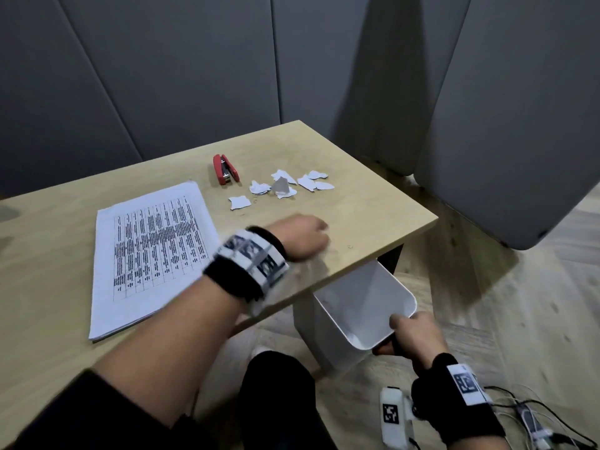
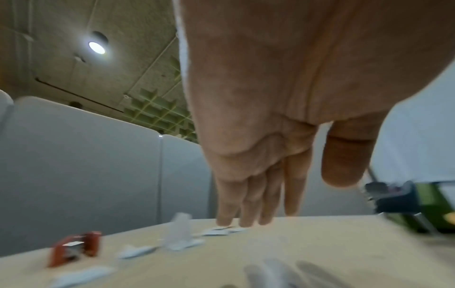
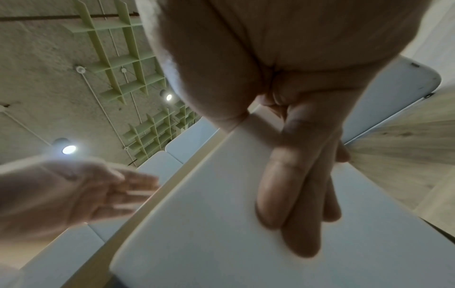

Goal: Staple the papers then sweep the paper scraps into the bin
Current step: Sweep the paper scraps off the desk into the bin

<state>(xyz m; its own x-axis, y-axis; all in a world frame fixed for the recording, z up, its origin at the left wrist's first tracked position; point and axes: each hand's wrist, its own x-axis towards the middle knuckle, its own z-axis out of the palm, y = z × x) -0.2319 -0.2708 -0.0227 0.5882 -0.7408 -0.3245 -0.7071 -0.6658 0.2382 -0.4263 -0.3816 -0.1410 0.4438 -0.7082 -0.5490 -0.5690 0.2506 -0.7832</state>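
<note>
Papers point(image 1: 152, 254): a flat white stack printed with a dense table, lying on the left part of your tabletop point(image 1: 373, 203), which is pale wood-grain laminate with a square edge. Red stapler point(image 1: 225, 169) sits beyond the stack's far right corner, glossy plastic with a metal inner part, apart from the paper. Paper scraps point(image 1: 282, 186) are torn, ragged white pieces, scattered to the right of the stapler; one stands up off the surface, the rest lie flat.

Your left hand point(image 1: 303, 240) is over the tabletop near its right front edge, nearer you than the scraps. In the left wrist view its fingers point(image 2: 248, 202) are straight and together, pointing down, tips close to the surface; it holds nothing. Motion blur hides whether they touch.

Bin point(image 1: 373, 306) is smooth white plastic, rectangular with rounded corners, tilted with its mouth just below the tabletop's right front edge. Your right hand point(image 1: 415, 332) grips its near rim: thumb inside, fingers point(image 3: 295, 185) flat against the outer wall.

Floor point(image 1: 519, 303) is light wood plank; grey padded panels point(image 1: 194, 76) stand behind.
</note>
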